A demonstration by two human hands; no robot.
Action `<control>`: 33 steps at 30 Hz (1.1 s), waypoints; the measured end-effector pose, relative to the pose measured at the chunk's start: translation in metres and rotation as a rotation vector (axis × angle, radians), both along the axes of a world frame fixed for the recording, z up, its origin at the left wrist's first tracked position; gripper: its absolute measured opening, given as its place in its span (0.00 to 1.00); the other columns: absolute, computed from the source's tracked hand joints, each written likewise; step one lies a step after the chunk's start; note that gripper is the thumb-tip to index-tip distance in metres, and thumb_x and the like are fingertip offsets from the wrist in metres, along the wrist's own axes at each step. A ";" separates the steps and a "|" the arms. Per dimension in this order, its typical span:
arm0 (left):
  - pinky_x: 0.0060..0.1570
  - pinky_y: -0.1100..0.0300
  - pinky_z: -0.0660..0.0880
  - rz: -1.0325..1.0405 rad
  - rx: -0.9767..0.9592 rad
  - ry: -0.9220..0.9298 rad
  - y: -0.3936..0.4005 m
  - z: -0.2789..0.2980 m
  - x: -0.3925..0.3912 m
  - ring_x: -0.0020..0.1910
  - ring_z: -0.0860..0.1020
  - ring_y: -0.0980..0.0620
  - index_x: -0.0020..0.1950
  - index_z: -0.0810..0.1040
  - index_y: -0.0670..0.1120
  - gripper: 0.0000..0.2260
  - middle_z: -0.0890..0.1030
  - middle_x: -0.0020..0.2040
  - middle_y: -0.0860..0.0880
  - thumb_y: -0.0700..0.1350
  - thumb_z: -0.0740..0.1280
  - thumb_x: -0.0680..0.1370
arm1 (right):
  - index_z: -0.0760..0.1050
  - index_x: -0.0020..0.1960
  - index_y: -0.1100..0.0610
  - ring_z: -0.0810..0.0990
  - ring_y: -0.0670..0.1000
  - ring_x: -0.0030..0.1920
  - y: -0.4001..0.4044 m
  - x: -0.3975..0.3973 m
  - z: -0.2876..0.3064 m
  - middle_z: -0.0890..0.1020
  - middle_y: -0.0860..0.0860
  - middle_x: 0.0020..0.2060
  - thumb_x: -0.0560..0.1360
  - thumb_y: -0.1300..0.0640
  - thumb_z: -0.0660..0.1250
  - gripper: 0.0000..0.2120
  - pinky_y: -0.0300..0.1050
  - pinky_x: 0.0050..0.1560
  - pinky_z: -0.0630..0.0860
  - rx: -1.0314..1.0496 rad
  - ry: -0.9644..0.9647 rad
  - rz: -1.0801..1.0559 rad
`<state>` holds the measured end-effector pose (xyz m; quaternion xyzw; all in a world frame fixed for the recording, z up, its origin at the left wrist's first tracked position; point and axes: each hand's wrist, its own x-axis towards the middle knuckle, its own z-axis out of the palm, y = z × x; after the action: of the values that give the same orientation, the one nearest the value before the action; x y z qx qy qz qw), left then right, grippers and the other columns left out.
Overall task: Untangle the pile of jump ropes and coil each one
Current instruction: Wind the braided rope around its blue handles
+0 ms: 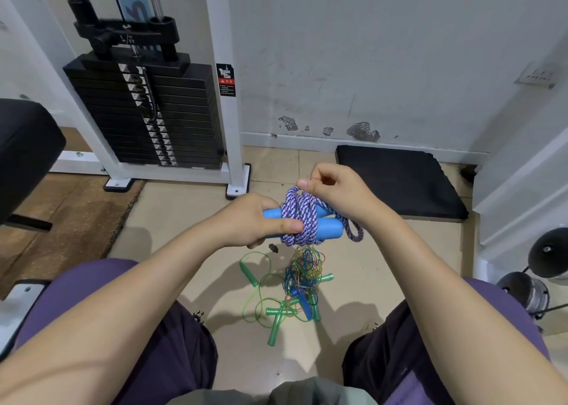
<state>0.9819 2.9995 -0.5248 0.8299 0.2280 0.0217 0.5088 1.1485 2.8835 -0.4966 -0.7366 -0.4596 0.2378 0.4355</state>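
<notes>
Nearest, on the floor tile (190, 208) between the knees: tangled pile (295, 284) of thin green, blue and orange cords with green handles sticking out. Above it, left hand (255, 220) grips two light-blue handles (330, 228) side by side, thumb pressed on the purple-white braided rope (299, 217) wound tight around them. Right hand (336, 186) pinches a rope loop at the top. Behind: black mat (399, 180), weight stack (147, 112).

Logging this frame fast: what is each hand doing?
Left hand: grips the blue handles of the wrapped purple-white rope.
Right hand: pinches that rope's top loop.
</notes>
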 end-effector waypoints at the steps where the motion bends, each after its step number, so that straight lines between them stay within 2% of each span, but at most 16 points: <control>1: 0.22 0.66 0.63 0.017 -0.008 -0.022 0.000 0.000 -0.001 0.19 0.67 0.52 0.34 0.76 0.46 0.28 0.70 0.20 0.51 0.70 0.72 0.58 | 0.70 0.36 0.60 0.64 0.46 0.33 0.001 -0.003 0.000 0.67 0.52 0.30 0.77 0.56 0.69 0.14 0.42 0.35 0.61 -0.007 0.056 0.009; 4: 0.20 0.67 0.61 0.085 -0.001 -0.057 0.000 0.000 -0.003 0.19 0.66 0.52 0.33 0.76 0.44 0.29 0.70 0.20 0.49 0.70 0.73 0.56 | 0.71 0.37 0.58 0.66 0.47 0.34 0.002 -0.010 0.001 0.68 0.52 0.32 0.79 0.54 0.66 0.14 0.43 0.36 0.61 -0.043 0.145 0.005; 7: 0.20 0.67 0.60 0.141 -0.013 -0.051 0.000 0.002 -0.004 0.18 0.64 0.51 0.37 0.76 0.41 0.33 0.71 0.20 0.48 0.71 0.72 0.56 | 0.72 0.35 0.54 0.70 0.46 0.31 0.001 -0.012 0.003 0.71 0.49 0.29 0.77 0.51 0.68 0.14 0.37 0.31 0.65 -0.012 0.284 -0.036; 10: 0.20 0.66 0.60 0.127 -0.090 -0.045 0.002 0.006 -0.006 0.16 0.63 0.51 0.35 0.77 0.46 0.28 0.72 0.20 0.47 0.71 0.72 0.58 | 0.74 0.33 0.52 0.74 0.47 0.29 0.001 -0.016 0.004 0.75 0.46 0.28 0.76 0.51 0.70 0.14 0.37 0.30 0.70 0.058 0.406 -0.080; 12: 0.21 0.65 0.62 0.064 -0.139 0.001 0.004 0.009 -0.008 0.17 0.66 0.50 0.36 0.77 0.47 0.27 0.73 0.20 0.46 0.72 0.71 0.59 | 0.76 0.35 0.55 0.75 0.48 0.32 0.004 -0.019 0.003 0.77 0.49 0.31 0.75 0.52 0.72 0.12 0.38 0.34 0.71 0.099 0.381 -0.112; 16: 0.29 0.61 0.72 -0.134 -0.228 0.145 -0.002 0.010 -0.011 0.24 0.77 0.47 0.45 0.76 0.40 0.34 0.79 0.26 0.44 0.72 0.67 0.63 | 0.78 0.39 0.58 0.74 0.48 0.33 0.006 -0.026 -0.001 0.78 0.49 0.32 0.73 0.52 0.74 0.10 0.40 0.37 0.71 0.069 0.245 -0.092; 19: 0.27 0.61 0.69 -0.133 -0.292 0.100 -0.006 0.010 -0.009 0.22 0.74 0.47 0.45 0.78 0.40 0.32 0.77 0.27 0.44 0.70 0.68 0.64 | 0.77 0.38 0.56 0.73 0.47 0.33 0.006 -0.028 -0.002 0.78 0.49 0.31 0.73 0.50 0.74 0.11 0.39 0.36 0.70 0.058 0.202 -0.066; 21: 0.24 0.63 0.65 -0.087 -0.304 0.031 -0.005 0.012 -0.008 0.19 0.68 0.50 0.37 0.80 0.47 0.24 0.73 0.24 0.45 0.68 0.70 0.64 | 0.76 0.38 0.56 0.72 0.46 0.31 0.005 -0.025 0.000 0.76 0.48 0.29 0.74 0.46 0.72 0.15 0.38 0.33 0.69 0.068 0.254 -0.055; 23: 0.21 0.65 0.63 -0.036 -0.337 -0.019 -0.003 0.013 -0.007 0.18 0.66 0.51 0.32 0.80 0.49 0.19 0.72 0.24 0.46 0.65 0.73 0.63 | 0.75 0.41 0.56 0.71 0.48 0.28 0.003 -0.019 0.002 0.75 0.49 0.29 0.73 0.37 0.66 0.20 0.38 0.27 0.67 0.048 0.432 -0.001; 24: 0.20 0.66 0.63 -0.003 -0.360 -0.045 -0.002 0.014 -0.008 0.18 0.65 0.51 0.32 0.80 0.49 0.18 0.72 0.23 0.46 0.63 0.74 0.62 | 0.75 0.44 0.55 0.69 0.49 0.26 0.001 -0.014 0.002 0.74 0.50 0.29 0.73 0.35 0.64 0.22 0.37 0.24 0.63 0.027 0.529 0.055; 25: 0.19 0.67 0.62 0.044 -0.394 -0.091 0.001 0.016 -0.008 0.17 0.65 0.52 0.32 0.80 0.49 0.16 0.72 0.23 0.46 0.60 0.76 0.63 | 0.74 0.46 0.54 0.64 0.48 0.25 -0.001 -0.009 0.001 0.72 0.51 0.29 0.74 0.36 0.64 0.20 0.37 0.23 0.56 -0.002 0.583 0.122; 27: 0.18 0.69 0.60 0.229 -0.522 -0.267 0.014 0.021 -0.009 0.18 0.65 0.56 0.35 0.81 0.48 0.11 0.74 0.26 0.50 0.53 0.78 0.67 | 0.73 0.47 0.53 0.56 0.46 0.26 -0.007 0.002 -0.003 0.65 0.51 0.28 0.77 0.46 0.67 0.11 0.40 0.27 0.48 -0.079 0.517 0.201; 28: 0.17 0.69 0.60 0.353 -0.599 -0.371 0.024 0.026 -0.011 0.19 0.66 0.58 0.38 0.80 0.47 0.10 0.74 0.29 0.52 0.52 0.77 0.68 | 0.73 0.45 0.54 0.55 0.46 0.26 -0.010 0.007 -0.005 0.63 0.49 0.27 0.78 0.51 0.67 0.08 0.40 0.28 0.48 -0.113 0.457 0.208; 30: 0.18 0.70 0.59 0.557 -0.652 -0.520 0.047 0.035 -0.020 0.21 0.66 0.60 0.44 0.77 0.48 0.11 0.73 0.29 0.55 0.53 0.73 0.70 | 0.74 0.42 0.56 0.54 0.46 0.24 -0.015 0.016 -0.007 0.61 0.46 0.24 0.81 0.56 0.64 0.09 0.37 0.27 0.50 -0.109 0.417 0.177; 33: 0.19 0.69 0.60 0.580 -0.512 -0.476 0.058 0.033 -0.029 0.22 0.66 0.58 0.45 0.77 0.48 0.14 0.74 0.28 0.56 0.54 0.76 0.68 | 0.75 0.44 0.57 0.59 0.48 0.24 -0.017 0.020 -0.005 0.64 0.47 0.25 0.81 0.55 0.63 0.09 0.36 0.25 0.56 -0.028 0.366 0.081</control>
<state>0.9532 3.0572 -0.4918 0.5511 0.3256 0.2964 0.7088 1.1686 2.8660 -0.5011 -0.6679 -0.3988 0.3913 0.4917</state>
